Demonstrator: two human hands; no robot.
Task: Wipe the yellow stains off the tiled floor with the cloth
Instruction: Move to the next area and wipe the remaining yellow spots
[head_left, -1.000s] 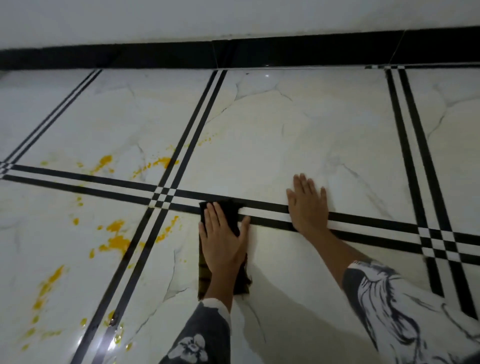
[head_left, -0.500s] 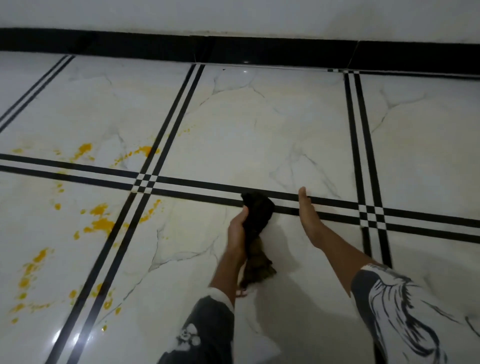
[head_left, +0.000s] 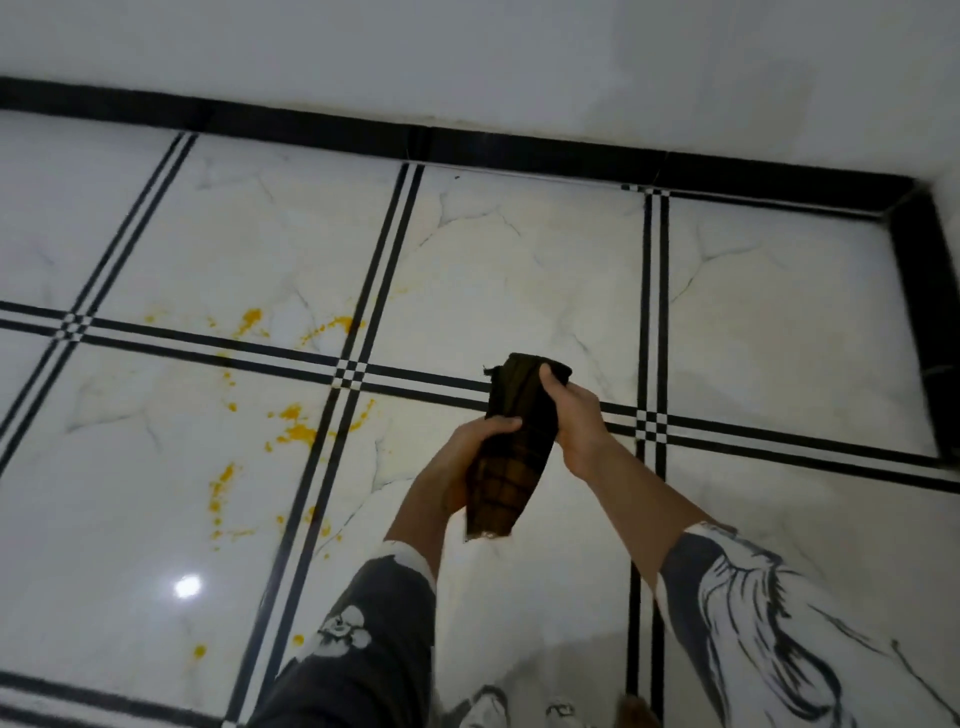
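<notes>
**Item:** cloth (head_left: 511, 441), dark, checked.
**Location:** off the tiled floor (head_left: 519, 270) and held in the air before you; a second ago it lay flat under your palm.
**Left grip** (head_left: 467, 457): clenched round its lower half.
**Right grip** (head_left: 576, 421): off the tile, clenched round its upper end.
**Yellow stains** (head_left: 296, 428): unwiped, scattered to your left, well apart from the cloth.
**Reading:** you are probably refolding for a clean face, so wiping is paused.

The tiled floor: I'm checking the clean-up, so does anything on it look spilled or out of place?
Yes. Yellow stains are spattered across the tiled floor around the black-line crossing, left of the cloth, not yet wiped. The cloth is off the floor, gripped by the left hand and the right hand.
</notes>
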